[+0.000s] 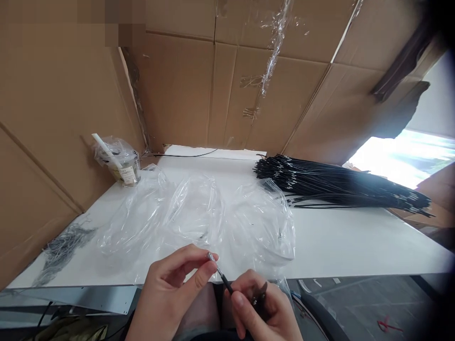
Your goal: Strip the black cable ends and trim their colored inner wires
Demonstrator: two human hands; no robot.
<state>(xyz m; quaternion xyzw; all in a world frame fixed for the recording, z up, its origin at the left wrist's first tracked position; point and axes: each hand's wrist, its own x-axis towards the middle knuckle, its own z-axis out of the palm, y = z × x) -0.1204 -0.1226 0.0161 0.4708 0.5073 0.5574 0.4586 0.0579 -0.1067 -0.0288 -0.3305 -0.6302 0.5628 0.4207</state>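
My left hand (pixel 177 284) pinches the silver metal tip of a thin black cable (pixel 224 280) between thumb and forefinger. Farther down that cable, the thumb and forefinger of my right hand (pixel 261 303) are closed around its black part. Within the curl of my right fingers sits a small dark metal tool (pixel 261 294), mostly hidden, so its kind is unclear. Just beyond both hands lie several clear plastic bags (pixel 194 213), spread on the white table (pixel 330 241).
A thick bundle of black cables (pixel 320 182) lies at the back right. Back left stands a plastic cup (pixel 124 166) with a straw. A heap of fine wire scraps (pixel 66 246) lies at the left edge. Cardboard walls (pixel 185 90) enclose the table's back and left.
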